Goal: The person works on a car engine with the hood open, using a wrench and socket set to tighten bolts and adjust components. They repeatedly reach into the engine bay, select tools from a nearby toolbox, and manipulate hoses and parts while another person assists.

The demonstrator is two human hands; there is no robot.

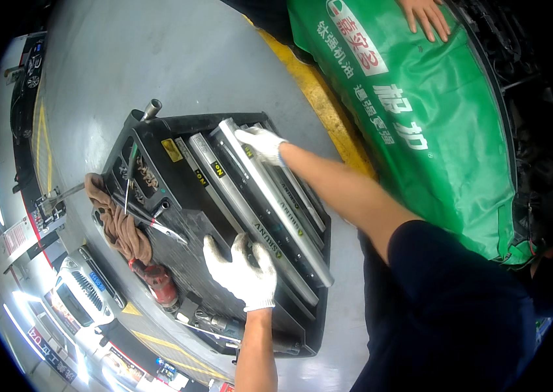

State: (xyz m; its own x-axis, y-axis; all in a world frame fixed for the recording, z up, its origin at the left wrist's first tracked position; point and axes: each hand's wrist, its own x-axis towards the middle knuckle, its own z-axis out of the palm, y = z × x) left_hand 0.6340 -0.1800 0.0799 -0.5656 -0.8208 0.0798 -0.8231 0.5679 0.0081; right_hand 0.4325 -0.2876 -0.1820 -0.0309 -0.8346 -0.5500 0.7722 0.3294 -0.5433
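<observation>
Dark sleeve, right hand, silver-edged drawer under its fingers

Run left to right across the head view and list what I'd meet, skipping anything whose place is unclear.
Dark car → white car → red power tool → left hand in a white glove → green cover.

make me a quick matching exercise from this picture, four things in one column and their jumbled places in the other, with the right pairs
Things
1. crumpled brown cloth
2. red handheld power tool
3. green printed cover sheet
4. white-gloved right hand

Places
A. under another person's bare hand
B. on a long silver metal drawer front
C. hanging over the black tool cart's edge
D. lying near the cloth's lower end

Pairs: 1-C, 2-D, 3-A, 4-B
</observation>
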